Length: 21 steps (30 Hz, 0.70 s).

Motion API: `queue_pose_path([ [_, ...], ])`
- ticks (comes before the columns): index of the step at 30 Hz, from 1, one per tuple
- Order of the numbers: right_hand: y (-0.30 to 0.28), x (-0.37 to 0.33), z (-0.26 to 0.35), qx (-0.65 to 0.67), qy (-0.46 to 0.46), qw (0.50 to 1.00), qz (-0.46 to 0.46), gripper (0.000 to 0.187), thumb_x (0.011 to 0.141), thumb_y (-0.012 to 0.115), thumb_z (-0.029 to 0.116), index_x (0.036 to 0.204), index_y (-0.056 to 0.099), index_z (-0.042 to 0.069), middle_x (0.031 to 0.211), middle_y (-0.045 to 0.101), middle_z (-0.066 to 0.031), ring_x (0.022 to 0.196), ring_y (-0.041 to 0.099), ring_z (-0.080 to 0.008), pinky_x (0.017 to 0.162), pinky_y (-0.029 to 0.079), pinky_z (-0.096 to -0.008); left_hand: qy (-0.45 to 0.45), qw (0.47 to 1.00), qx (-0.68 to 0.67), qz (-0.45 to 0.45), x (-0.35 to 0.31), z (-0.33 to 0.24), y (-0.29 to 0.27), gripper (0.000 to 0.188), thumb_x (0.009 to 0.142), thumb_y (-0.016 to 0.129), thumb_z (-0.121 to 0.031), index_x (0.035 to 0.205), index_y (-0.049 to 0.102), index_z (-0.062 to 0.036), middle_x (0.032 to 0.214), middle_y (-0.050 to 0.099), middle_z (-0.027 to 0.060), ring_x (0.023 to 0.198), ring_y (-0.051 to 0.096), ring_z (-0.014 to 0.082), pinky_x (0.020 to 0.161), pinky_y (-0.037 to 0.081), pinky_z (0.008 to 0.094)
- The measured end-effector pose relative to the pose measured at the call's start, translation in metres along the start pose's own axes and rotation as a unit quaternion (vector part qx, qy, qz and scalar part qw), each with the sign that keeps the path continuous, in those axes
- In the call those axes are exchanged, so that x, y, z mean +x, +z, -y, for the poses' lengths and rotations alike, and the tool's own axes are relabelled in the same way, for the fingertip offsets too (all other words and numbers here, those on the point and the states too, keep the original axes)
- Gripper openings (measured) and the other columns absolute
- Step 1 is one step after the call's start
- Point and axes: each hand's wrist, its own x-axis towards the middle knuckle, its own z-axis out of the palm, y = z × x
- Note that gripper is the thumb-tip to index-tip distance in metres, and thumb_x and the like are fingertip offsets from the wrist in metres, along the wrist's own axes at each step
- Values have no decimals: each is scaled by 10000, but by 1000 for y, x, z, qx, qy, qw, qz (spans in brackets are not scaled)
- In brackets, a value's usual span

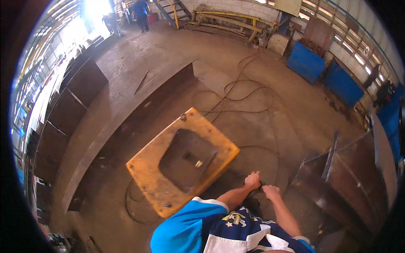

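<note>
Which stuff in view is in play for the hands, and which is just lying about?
In play:
- left hand and right hand, closed on a small dark object, details unclear
- yellow frame, nearest them; likely involved

Lying about, apparently:
- long steel beam
- blue bins by the wall
- looped cable; link to hands unclear

Workshop bay, brown floor (168, 46), scuffed and patchy. Far side: pale block wall (240, 9), yellow-railed rack (230, 16) along it, steep stairs (174, 14) just left of that. Far right — two blue boxes (306, 62) near the wall, daylight through slatted openings (358, 58) above. Far left — glare (97, 8) blown out white, ribbed roof (61, 10) overhead
</note>
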Motion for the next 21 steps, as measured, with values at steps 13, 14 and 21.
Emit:
queue_pose_path([
  [13,-88,219,-288,610,324,723,13,460,1066,477,412,1092,760,49,924,780,-143,890,776,-297,799,602,-499,121,987,107,-6,287,-218,-58,359,877,728,-62,1204,582,-81,1267,642,215,1147,701,456,940,589,547],
  [14,-87,247,-304,741,266,617,6,465,1076,464,413,1147,731,39,880,750,-140,761,717,-292,703,581,-470,106,983,150,13,313,-226,-55,387,872,743,-74,1220,573,-84,1282,636,217,1148,702,454,939,590,548],
  [21,-130,469,-404,904,420,-32,-74,304,1036,629,386,1013,679,87,854,701,-35,683,661,-195,555,553,-358,98,974,184,92,514,-285,-75,511,847,827,-172,1287,577,-97,1381,601,184,1188,690,443,959,592,538],
])
